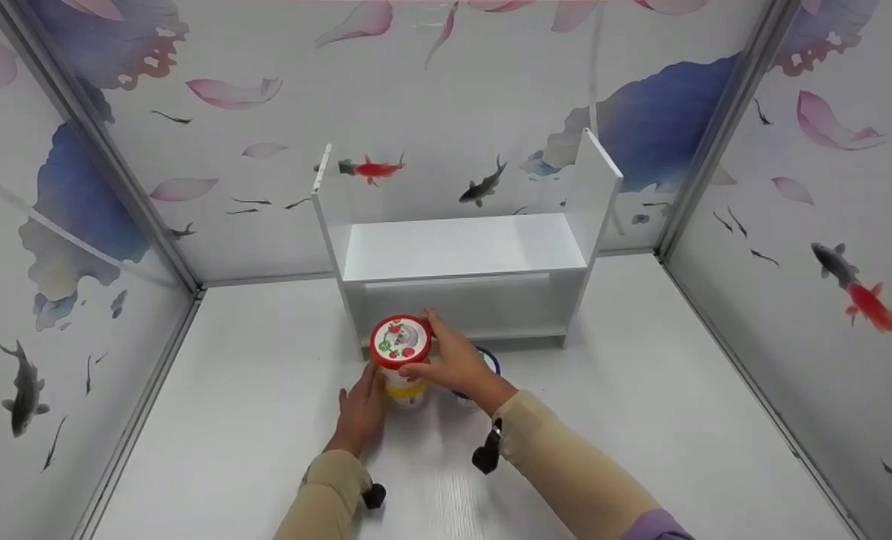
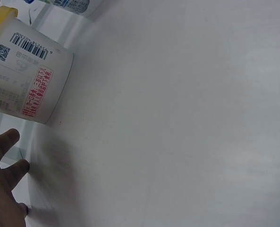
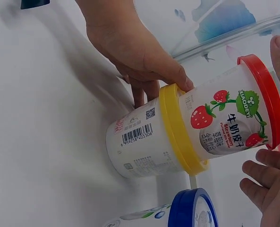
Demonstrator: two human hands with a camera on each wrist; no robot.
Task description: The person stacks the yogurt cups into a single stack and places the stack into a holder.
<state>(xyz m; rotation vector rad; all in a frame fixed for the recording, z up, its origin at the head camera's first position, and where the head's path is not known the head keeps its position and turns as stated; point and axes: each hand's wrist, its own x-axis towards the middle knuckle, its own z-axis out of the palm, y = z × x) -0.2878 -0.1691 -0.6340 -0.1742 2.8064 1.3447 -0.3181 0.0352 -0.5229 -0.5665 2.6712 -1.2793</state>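
A white paper tub with a red lid [image 1: 400, 341] and strawberry pictures stands bottom-down on a yellow-lidded tub [image 3: 144, 139]. My right hand [image 1: 461, 364] holds the red-lidded tub around its lid, thumb on the near side and index finger on the far side. Beside the stack, my left hand [image 1: 359, 412] has its fingers extended; one fingertip touches near the yellow lid [image 3: 175, 127] in the right wrist view. The left wrist view shows other left fingers [image 2: 17, 172] spread, apart from the yellow-lidded tub. A blue-lidded tub [image 3: 191, 208] sits close by, partly behind my right hand.
Just behind the tubs stands a white two-level shelf [image 1: 464, 247] with tall side panels. White walls [image 1: 446, 97] printed with fish and petals enclose the white table [image 1: 258, 390] at the back and both sides.
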